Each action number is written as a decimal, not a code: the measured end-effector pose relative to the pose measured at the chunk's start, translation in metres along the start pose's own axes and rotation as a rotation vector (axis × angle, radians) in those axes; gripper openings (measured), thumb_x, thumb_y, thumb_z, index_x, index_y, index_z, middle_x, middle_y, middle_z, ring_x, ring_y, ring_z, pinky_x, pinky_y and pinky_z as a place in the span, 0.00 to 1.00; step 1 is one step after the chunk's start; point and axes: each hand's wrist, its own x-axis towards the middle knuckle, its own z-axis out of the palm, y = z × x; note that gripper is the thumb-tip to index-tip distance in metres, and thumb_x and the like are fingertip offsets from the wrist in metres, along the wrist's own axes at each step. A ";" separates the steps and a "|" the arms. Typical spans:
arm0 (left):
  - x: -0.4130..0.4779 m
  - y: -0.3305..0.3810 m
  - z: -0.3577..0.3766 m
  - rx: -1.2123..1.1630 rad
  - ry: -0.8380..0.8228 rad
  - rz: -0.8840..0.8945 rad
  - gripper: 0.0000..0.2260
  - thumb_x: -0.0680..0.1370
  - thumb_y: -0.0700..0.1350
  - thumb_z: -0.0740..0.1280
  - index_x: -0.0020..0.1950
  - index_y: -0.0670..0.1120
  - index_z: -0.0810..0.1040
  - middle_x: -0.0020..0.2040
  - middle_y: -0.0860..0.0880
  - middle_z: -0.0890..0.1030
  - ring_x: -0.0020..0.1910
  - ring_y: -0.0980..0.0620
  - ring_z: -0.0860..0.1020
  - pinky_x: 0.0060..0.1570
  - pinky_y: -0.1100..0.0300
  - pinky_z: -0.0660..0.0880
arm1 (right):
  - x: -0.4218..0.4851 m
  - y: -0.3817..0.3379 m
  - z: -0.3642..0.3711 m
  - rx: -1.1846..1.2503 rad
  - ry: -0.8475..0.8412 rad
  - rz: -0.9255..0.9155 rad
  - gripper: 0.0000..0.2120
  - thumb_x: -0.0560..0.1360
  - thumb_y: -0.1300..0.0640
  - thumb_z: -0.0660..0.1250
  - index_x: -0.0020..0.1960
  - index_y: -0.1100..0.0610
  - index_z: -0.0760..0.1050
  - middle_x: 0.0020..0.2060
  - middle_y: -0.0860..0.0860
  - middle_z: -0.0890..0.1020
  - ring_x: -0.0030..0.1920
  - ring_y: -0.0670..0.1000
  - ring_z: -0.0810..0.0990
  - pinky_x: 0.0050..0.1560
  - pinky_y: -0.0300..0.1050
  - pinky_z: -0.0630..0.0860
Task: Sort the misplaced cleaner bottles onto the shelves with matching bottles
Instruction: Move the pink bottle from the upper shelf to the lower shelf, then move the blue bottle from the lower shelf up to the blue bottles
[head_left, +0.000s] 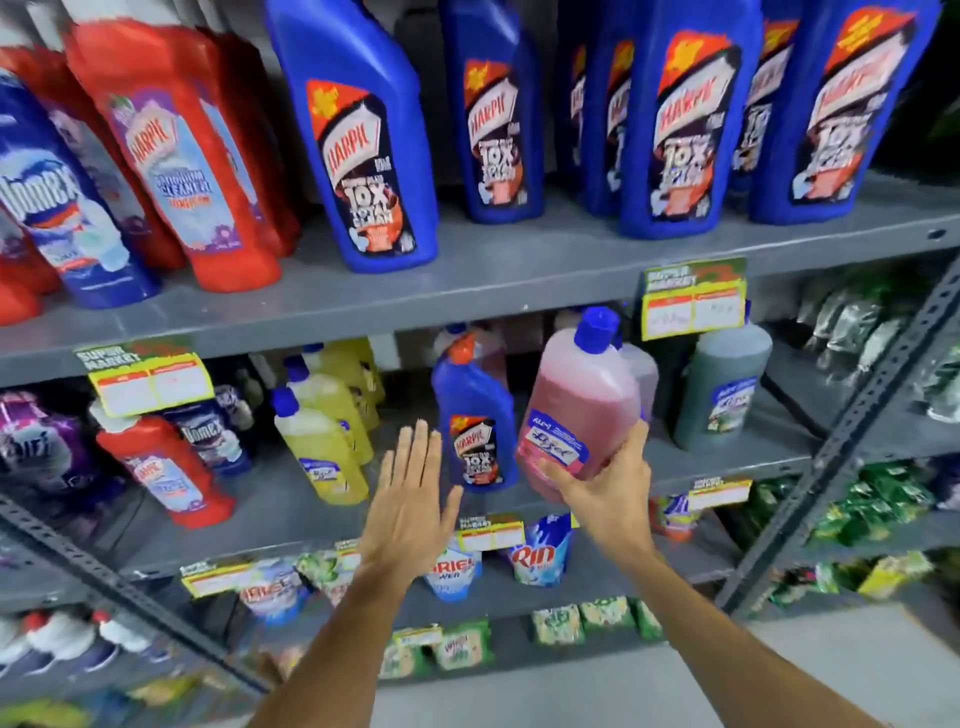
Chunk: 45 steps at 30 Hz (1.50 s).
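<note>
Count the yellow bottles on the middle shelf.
3 that I can make out, in a row running back from the shelf's front: the front yellow bottle, the second yellow bottle behind it, the rear yellow bottle. More may be hidden further back.

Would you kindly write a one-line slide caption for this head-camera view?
Right hand grips a pink cleaner bottle at the middle shelf; open left hand reaches toward a lone blue Harpic bottle.

pink bottle (582, 410), blue cap | blue Harpic bottle (475, 431), red cap | yellow bottles (324, 447) | grey shelf (467, 291)
</note>
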 end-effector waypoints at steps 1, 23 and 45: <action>0.000 -0.003 0.012 0.001 -0.065 -0.008 0.32 0.82 0.57 0.51 0.80 0.42 0.46 0.81 0.42 0.44 0.80 0.44 0.45 0.78 0.48 0.47 | 0.000 0.010 0.005 -0.021 -0.020 0.022 0.40 0.58 0.39 0.82 0.61 0.33 0.62 0.50 0.39 0.81 0.47 0.40 0.82 0.44 0.33 0.77; 0.021 -0.059 0.122 -0.189 -0.398 -0.108 0.34 0.82 0.60 0.51 0.80 0.44 0.43 0.81 0.44 0.41 0.80 0.46 0.40 0.77 0.48 0.38 | 0.032 0.074 0.099 -0.346 0.151 0.169 0.39 0.74 0.52 0.74 0.77 0.53 0.57 0.71 0.55 0.75 0.64 0.64 0.78 0.57 0.58 0.75; 0.020 -0.062 0.129 -0.205 -0.401 -0.101 0.34 0.81 0.62 0.49 0.80 0.45 0.41 0.81 0.46 0.41 0.79 0.47 0.38 0.75 0.50 0.36 | -0.024 0.095 0.114 -0.072 -0.046 0.244 0.27 0.73 0.59 0.77 0.68 0.55 0.71 0.60 0.49 0.77 0.65 0.52 0.77 0.64 0.46 0.76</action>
